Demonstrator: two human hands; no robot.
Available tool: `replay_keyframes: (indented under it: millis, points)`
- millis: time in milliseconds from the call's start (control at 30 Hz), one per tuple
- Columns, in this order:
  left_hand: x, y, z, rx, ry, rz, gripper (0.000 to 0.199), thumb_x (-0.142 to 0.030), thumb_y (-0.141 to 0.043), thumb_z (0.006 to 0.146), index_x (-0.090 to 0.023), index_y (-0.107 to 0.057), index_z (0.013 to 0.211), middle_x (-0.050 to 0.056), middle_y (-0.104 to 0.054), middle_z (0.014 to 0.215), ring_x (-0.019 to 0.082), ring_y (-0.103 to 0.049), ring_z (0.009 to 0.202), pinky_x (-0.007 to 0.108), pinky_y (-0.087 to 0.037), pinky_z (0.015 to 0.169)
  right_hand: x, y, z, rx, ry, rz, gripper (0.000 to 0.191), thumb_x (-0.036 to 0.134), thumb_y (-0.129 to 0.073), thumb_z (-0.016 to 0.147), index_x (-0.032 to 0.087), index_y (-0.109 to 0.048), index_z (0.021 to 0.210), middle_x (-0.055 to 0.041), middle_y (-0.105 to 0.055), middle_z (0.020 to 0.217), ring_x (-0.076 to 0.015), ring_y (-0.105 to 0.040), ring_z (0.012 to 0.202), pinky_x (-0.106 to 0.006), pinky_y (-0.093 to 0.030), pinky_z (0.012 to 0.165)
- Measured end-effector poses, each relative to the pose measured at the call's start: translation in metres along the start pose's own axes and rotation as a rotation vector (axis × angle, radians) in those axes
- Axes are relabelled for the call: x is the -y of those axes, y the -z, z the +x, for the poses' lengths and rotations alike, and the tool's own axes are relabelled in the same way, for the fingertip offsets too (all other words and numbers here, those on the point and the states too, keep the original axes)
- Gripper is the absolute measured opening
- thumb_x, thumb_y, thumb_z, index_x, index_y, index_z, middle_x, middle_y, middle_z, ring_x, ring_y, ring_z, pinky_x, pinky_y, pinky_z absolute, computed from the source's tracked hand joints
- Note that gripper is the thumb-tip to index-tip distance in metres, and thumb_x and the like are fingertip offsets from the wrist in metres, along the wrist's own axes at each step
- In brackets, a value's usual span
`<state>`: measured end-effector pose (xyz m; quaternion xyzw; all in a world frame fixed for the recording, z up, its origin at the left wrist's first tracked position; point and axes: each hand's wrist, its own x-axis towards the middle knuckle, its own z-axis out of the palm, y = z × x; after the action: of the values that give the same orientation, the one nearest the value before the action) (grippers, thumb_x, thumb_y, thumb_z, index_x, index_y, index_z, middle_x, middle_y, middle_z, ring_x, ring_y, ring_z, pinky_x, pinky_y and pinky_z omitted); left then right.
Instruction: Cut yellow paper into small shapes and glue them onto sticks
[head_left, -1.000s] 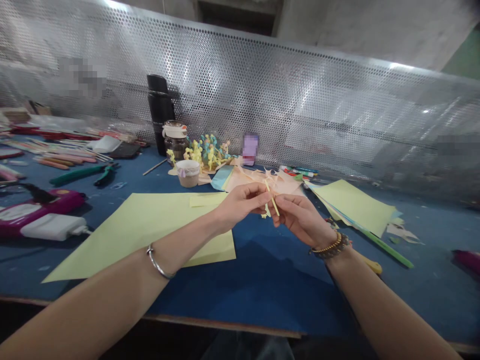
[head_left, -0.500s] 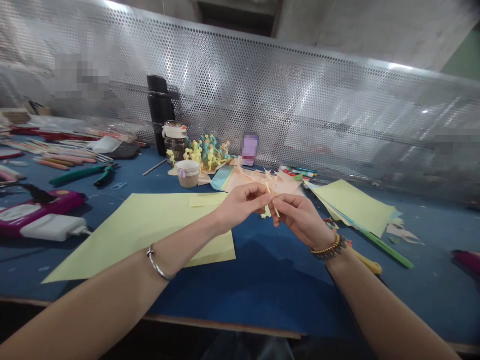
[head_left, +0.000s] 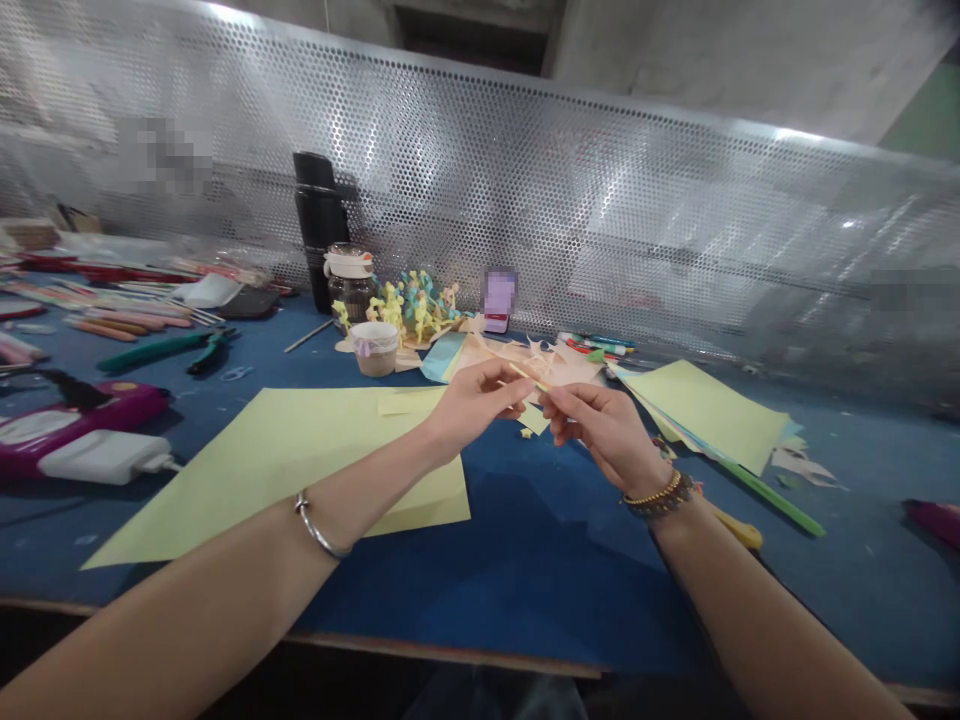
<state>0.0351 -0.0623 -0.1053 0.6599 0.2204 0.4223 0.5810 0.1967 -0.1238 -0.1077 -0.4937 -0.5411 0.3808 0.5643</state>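
My left hand (head_left: 480,402) and my right hand (head_left: 596,420) meet above the blue table, fingertips nearly touching. Between them is a thin pale yellow strip (head_left: 529,377), pinched at its ends by both hands. Just below the fingers a small yellow folded piece (head_left: 526,433) lies on the table, beside a scrap of yellow paper (head_left: 535,418). Under my left forearm spreads a large yellow sheet (head_left: 300,440), with a narrower yellow piece (head_left: 397,402) on top near its far edge.
Behind are a small cup (head_left: 375,350), yellow and blue paper figures (head_left: 416,305), a lidded jar (head_left: 350,280), a black bottle (head_left: 319,225) and a phone (head_left: 498,300). Right, yellow sheets (head_left: 709,405) and a green strip (head_left: 776,498). Left, green-handled pliers (head_left: 154,352) and a purple power strip (head_left: 124,402).
The strip has turned from steep to a flatter slant between my fingers. My hands have moved slightly apart, and more of the small folded piece below shows.
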Motion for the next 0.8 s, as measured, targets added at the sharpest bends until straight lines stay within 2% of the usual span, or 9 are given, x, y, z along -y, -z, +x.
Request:
replay_keyframes:
  millis: [100, 233, 400, 600, 800]
  points:
    - [-0.001, 0.001, 0.000, -0.013, 0.035, 0.004, 0.017, -0.032, -0.065, 0.073, -0.018, -0.064, 0.081, 0.001, -0.061, 0.072, 0.011, -0.058, 0.067, 0.030, -0.050, 0.072, -0.001, 0.002, 0.002, -0.079, 0.022, -0.027, 0.026, 0.041, -0.070, 0.071, 0.015, -0.068, 0.068, -0.0012, -0.060, 0.060, -0.0088, -0.052, 0.050, -0.023, -0.045, 0.046]
    - [-0.002, 0.001, 0.000, -0.014, 0.052, -0.013, 0.022, -0.036, -0.064, 0.075, -0.017, -0.066, 0.084, 0.005, -0.066, 0.082, 0.013, -0.062, 0.071, 0.031, -0.052, 0.072, -0.005, 0.005, 0.003, -0.083, 0.075, -0.129, 0.025, 0.040, -0.067, 0.074, 0.016, -0.067, 0.069, -0.0006, -0.060, 0.055, -0.0094, -0.052, 0.047, -0.025, -0.044, 0.047]
    - [0.004, 0.001, 0.002, -0.021, 0.025, 0.031, 0.024, -0.033, -0.071, 0.069, -0.017, -0.067, 0.086, 0.003, -0.066, 0.070, 0.013, -0.061, 0.067, 0.028, -0.051, 0.066, -0.008, 0.006, 0.003, -0.078, 0.132, -0.192, 0.024, 0.039, -0.064, 0.077, 0.017, -0.067, 0.071, 0.0003, -0.059, 0.053, -0.0098, -0.052, 0.046, -0.025, -0.044, 0.048]
    - [0.009, 0.000, 0.002, -0.049, -0.010, 0.030, 0.022, -0.037, -0.070, 0.070, -0.015, -0.068, 0.074, 0.001, -0.063, 0.067, 0.011, -0.057, 0.064, 0.028, -0.051, 0.067, -0.007, 0.004, 0.002, -0.035, 0.121, -0.160, 0.028, 0.042, -0.063, 0.078, 0.016, -0.067, 0.071, -0.0006, -0.060, 0.056, -0.0095, -0.053, 0.046, -0.024, -0.044, 0.047]
    - [0.009, -0.003, 0.000, -0.057, -0.007, -0.074, 0.027, -0.042, -0.071, 0.069, -0.016, -0.068, 0.075, 0.001, -0.065, 0.072, 0.010, -0.059, 0.068, 0.028, -0.051, 0.072, -0.008, 0.000, -0.001, 0.056, 0.097, -0.139, 0.031, 0.045, -0.061, 0.079, 0.015, -0.065, 0.071, -0.0011, -0.061, 0.059, -0.0099, -0.054, 0.048, -0.024, -0.046, 0.048]
